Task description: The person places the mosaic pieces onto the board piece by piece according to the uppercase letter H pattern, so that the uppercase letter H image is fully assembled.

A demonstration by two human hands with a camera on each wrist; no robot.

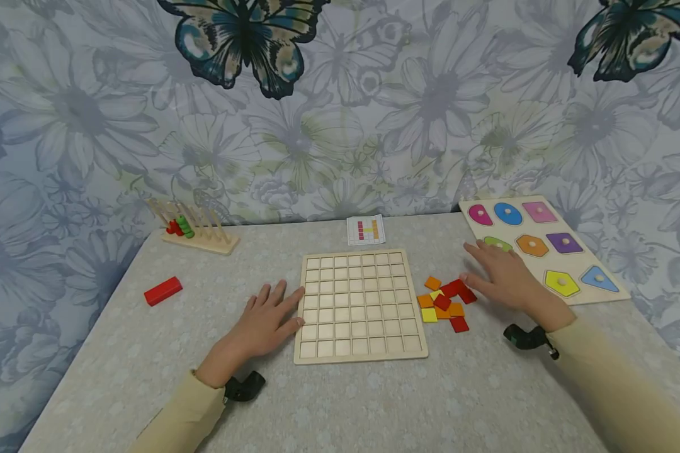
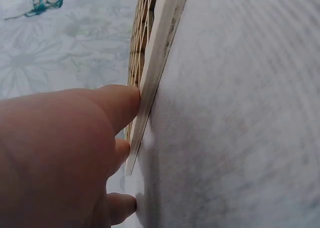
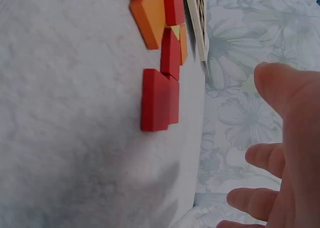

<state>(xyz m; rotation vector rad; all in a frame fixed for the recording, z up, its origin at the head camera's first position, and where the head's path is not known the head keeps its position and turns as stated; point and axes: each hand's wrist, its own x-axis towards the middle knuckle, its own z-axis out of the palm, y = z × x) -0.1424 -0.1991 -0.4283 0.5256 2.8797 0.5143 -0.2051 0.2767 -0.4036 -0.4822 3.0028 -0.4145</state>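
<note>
A square wooden grid board (image 1: 356, 308) lies in the middle of the table, its cells bare. My left hand (image 1: 263, 321) is at the board's left edge, fingers spread; in the left wrist view the thumb (image 2: 120, 105) touches the board's side (image 2: 159, 47). To the right of the board sits a loose pile of red, orange and yellow square tiles (image 1: 443, 302). Just right of the pile, my right hand (image 1: 501, 277) hovers with its fingers extended, holding nothing. In the right wrist view a red tile (image 3: 156, 100) lies on the table apart from the fingertips.
Behind the board lies a small pattern card (image 1: 366, 230). A shape puzzle board (image 1: 592, 258) is at the right, partly under the right hand. A peg stand (image 1: 204, 239) with red and green beads stands back left, a red block (image 1: 163, 291) in front of it.
</note>
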